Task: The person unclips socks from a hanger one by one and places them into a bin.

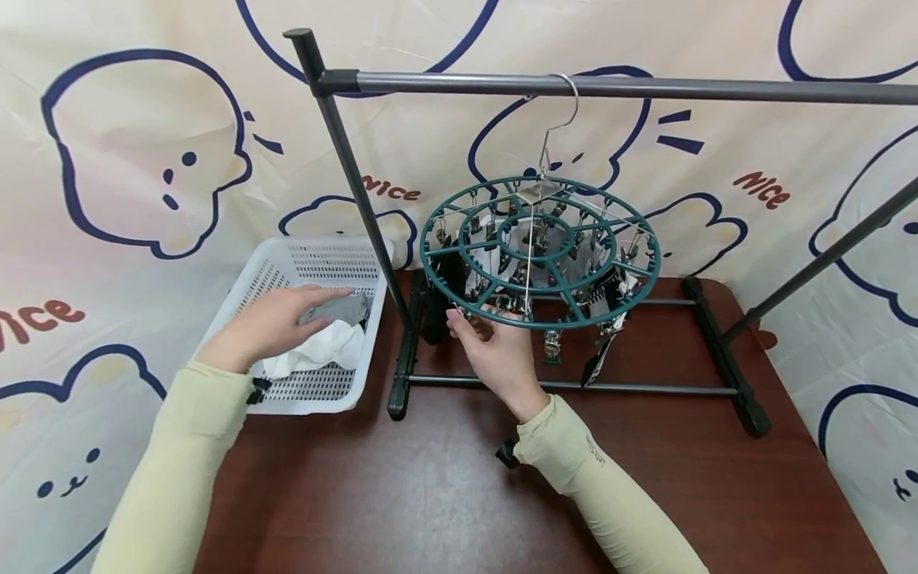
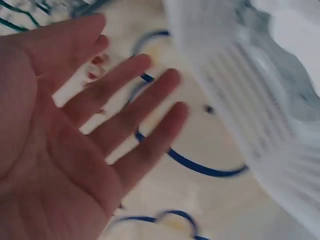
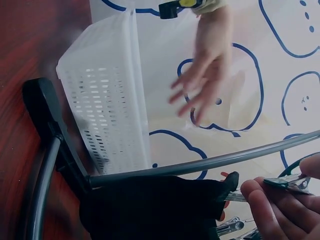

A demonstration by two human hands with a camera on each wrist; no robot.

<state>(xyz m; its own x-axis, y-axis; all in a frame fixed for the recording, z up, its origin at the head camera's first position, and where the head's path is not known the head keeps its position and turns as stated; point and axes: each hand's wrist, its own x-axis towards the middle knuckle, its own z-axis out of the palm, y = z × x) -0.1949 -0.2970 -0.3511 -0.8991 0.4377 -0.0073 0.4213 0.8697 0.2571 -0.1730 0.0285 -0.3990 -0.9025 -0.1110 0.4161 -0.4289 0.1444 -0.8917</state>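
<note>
My left hand (image 1: 283,323) is held over a white plastic basket (image 1: 362,383), fingers extended and palm bare in the left wrist view. Below it in the basket lie a grey cloth item (image 1: 349,309) and a white one (image 1: 323,351). A round green drying hanger (image 1: 469,299) with many metal clips hangs from a rail. My right hand (image 1: 505,359) is at its near left edge. In the right wrist view its thumb and fingers pinch a metal clip (image 3: 290,183). Beside them a black sock-like piece (image 3: 150,210) hangs from the hanger.
The dark grey rack's rail (image 1: 459,84) runs above, and its left post (image 1: 358,183) stands between basket and hanger. The rack's feet (image 1: 399,391) rest on a brown table (image 1: 445,494). Other dark and pale items hang under the hanger. A patterned cloth (image 1: 143,319) covers the background.
</note>
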